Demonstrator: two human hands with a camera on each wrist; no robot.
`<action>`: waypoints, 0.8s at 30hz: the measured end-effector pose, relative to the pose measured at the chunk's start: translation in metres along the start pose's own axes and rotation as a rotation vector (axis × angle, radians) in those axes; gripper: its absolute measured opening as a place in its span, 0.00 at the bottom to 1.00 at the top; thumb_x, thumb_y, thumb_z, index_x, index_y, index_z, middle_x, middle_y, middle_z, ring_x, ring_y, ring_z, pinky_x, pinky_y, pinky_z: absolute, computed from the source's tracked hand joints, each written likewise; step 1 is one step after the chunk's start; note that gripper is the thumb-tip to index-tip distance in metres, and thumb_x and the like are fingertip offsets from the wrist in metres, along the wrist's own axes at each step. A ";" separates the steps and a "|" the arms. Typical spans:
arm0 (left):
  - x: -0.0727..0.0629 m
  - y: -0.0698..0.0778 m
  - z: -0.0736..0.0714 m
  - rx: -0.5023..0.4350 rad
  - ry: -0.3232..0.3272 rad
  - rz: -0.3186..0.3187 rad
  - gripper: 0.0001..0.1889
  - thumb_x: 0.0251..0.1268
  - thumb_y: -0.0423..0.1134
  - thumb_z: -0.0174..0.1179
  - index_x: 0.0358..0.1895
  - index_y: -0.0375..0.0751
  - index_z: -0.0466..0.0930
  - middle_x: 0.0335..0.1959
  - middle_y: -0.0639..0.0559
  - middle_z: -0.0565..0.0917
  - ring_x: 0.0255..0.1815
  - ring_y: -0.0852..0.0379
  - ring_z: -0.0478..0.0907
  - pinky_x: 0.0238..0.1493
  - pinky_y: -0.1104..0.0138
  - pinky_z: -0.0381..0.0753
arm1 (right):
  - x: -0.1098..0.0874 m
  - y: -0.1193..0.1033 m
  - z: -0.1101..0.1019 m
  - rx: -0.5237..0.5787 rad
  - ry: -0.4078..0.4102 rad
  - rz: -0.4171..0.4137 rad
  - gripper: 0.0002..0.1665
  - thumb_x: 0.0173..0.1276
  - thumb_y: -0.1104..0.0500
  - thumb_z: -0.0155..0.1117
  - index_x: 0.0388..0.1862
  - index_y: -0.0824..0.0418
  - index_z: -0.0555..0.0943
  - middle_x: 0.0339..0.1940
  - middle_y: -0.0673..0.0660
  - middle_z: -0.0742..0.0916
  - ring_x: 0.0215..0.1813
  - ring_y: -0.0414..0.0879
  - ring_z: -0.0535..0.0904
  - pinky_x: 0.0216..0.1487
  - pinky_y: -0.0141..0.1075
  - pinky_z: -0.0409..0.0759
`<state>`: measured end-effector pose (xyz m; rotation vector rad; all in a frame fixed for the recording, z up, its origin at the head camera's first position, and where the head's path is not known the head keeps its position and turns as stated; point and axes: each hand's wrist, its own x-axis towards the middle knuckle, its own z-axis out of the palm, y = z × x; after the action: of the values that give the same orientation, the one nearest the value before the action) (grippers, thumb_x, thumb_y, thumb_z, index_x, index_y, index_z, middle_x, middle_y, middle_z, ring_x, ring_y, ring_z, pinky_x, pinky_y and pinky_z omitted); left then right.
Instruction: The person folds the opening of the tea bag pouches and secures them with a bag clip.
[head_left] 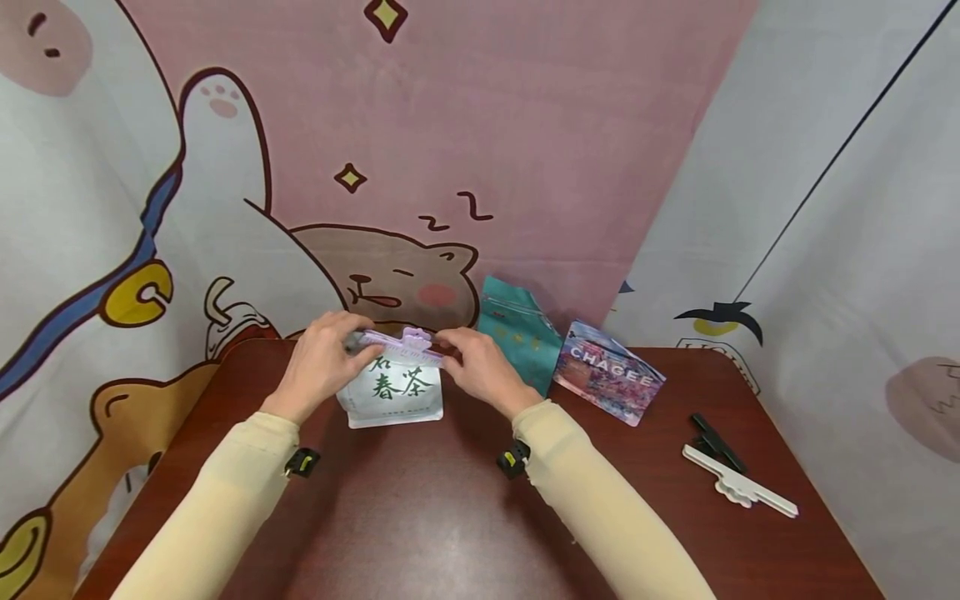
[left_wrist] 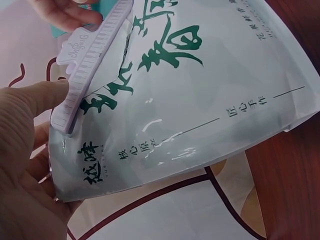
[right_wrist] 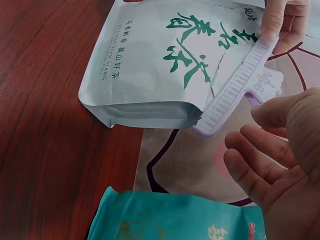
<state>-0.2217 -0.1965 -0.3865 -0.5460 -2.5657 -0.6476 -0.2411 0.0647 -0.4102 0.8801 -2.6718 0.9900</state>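
Observation:
A white tea bag (head_left: 397, 404) with green characters stands at the back of the table. Across its top sits a pale purple bag clip (left_wrist: 95, 55) marked with a piano-key pattern. My left hand (head_left: 321, 358) pinches one end of the clip together with the bag's upper corner, thumb in front and fingers behind. At the other end is my right hand (right_wrist: 285, 150), its fingers loosely bent and holding nothing. Its thumb lies close to the clip's handle; whether they touch I cannot tell.
A teal pouch (head_left: 525, 346) leans against the cloth backdrop right of the white bag. Beside it is a colourful CHAGEE packet (head_left: 607, 375). A white bag clip (head_left: 738, 479) and black clips (head_left: 716, 442) lie at the table's right side.

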 end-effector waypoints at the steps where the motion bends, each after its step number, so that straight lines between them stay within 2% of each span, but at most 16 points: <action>1: 0.000 0.000 0.000 0.001 0.002 0.001 0.19 0.59 0.43 0.77 0.49 0.36 0.87 0.48 0.41 0.88 0.45 0.42 0.82 0.44 0.48 0.81 | -0.001 0.001 -0.001 0.000 0.000 -0.005 0.20 0.71 0.65 0.67 0.61 0.66 0.83 0.55 0.60 0.87 0.48 0.52 0.85 0.51 0.46 0.83; 7: 0.000 0.004 0.000 0.012 0.012 0.015 0.19 0.60 0.43 0.75 0.50 0.36 0.86 0.48 0.41 0.87 0.45 0.41 0.82 0.46 0.47 0.80 | -0.011 0.005 -0.005 0.005 -0.022 -0.002 0.19 0.71 0.65 0.67 0.61 0.65 0.83 0.55 0.60 0.87 0.47 0.53 0.85 0.51 0.46 0.84; 12: 0.000 0.010 0.000 0.019 0.023 0.048 0.19 0.61 0.42 0.75 0.50 0.35 0.86 0.46 0.42 0.87 0.46 0.41 0.82 0.49 0.47 0.80 | -0.021 0.009 -0.009 -0.007 -0.035 0.012 0.19 0.71 0.65 0.67 0.60 0.64 0.84 0.52 0.59 0.88 0.45 0.49 0.85 0.48 0.44 0.84; 18: 0.001 0.017 0.002 0.023 0.029 0.071 0.19 0.62 0.42 0.74 0.51 0.35 0.86 0.47 0.42 0.87 0.49 0.41 0.81 0.53 0.46 0.79 | -0.033 0.015 -0.012 -0.019 -0.043 -0.006 0.17 0.71 0.65 0.67 0.58 0.64 0.85 0.48 0.58 0.88 0.41 0.50 0.83 0.44 0.41 0.82; 24: 0.000 0.024 0.007 0.019 0.053 0.091 0.18 0.63 0.43 0.73 0.50 0.36 0.86 0.47 0.43 0.86 0.51 0.42 0.81 0.55 0.46 0.77 | -0.046 0.021 -0.019 -0.017 -0.090 0.007 0.16 0.75 0.63 0.64 0.59 0.61 0.85 0.51 0.57 0.88 0.42 0.46 0.82 0.44 0.40 0.82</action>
<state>-0.2126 -0.1738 -0.3834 -0.6266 -2.4798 -0.5979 -0.2170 0.1113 -0.4226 0.9331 -2.7552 0.9494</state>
